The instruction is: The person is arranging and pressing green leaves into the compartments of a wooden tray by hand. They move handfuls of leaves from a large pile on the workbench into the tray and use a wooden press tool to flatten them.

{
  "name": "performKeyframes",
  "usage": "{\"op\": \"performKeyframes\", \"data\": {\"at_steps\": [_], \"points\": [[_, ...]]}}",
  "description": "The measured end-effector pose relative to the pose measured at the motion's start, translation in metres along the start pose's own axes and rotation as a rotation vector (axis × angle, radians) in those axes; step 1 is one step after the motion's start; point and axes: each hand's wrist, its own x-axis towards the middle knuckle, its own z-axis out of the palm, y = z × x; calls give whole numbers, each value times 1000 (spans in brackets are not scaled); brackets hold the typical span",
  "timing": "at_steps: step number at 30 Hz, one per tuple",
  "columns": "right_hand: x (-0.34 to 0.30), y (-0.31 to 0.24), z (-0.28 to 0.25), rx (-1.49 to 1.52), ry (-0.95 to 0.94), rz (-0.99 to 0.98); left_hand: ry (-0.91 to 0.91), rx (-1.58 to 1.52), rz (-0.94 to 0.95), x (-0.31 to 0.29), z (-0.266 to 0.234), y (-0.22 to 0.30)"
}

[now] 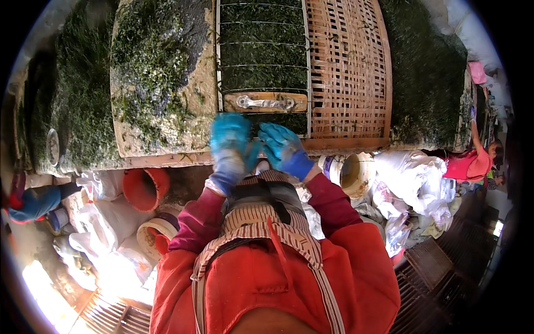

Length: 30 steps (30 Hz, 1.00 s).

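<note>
My left hand, in a blue glove, is smeared by motion at the near left corner of a narrow rectangular frame. My right hand, gloved the same way, is just right of it, fingers stretched out over the frame's near end and nothing seen in them. Dark green shredded leafy stuff fills the frame, crossed by thin wires. A wooden block with a metal handle lies across it just beyond my hands. To its right, a woven bamboo mat carries a few green scraps.
More green heaps cover the work surface on both sides. A bare patch of board shows left of the frame. Below the table edge stand an orange bucket, a whitish bucket and white sacks. Another person is at far right.
</note>
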Motion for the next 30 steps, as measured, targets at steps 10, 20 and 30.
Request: {"op": "performKeyframes", "data": {"at_steps": [10,20,30], "points": [[4,22,-2,-253,547,359,417,117,-276,11,4,15],[77,-39,18,-144,154,118,547,-395,2,-8,-39,10],[86,-38,58,-56,-17,1,569,-232,-208,-40,-56,-35]]}}
